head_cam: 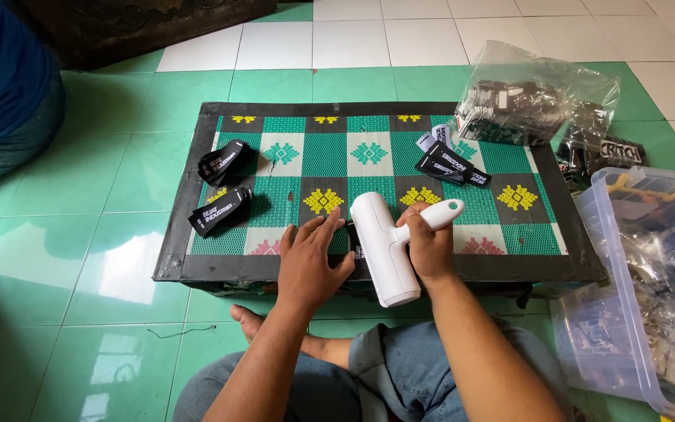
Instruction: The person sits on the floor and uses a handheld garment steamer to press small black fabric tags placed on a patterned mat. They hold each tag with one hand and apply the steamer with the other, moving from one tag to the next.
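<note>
Two hands — right hand [429,248] grip clamped on white roller [384,248], left hand [312,262] flat, fingers apart.

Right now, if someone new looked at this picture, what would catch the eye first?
The white roller at the near edge of the patterned mat, held by its handle in the right hand. The left hand presses flat on a black item beside it. Black labels lie on the mat's left, and a clear bag at its far right corner.
</note>
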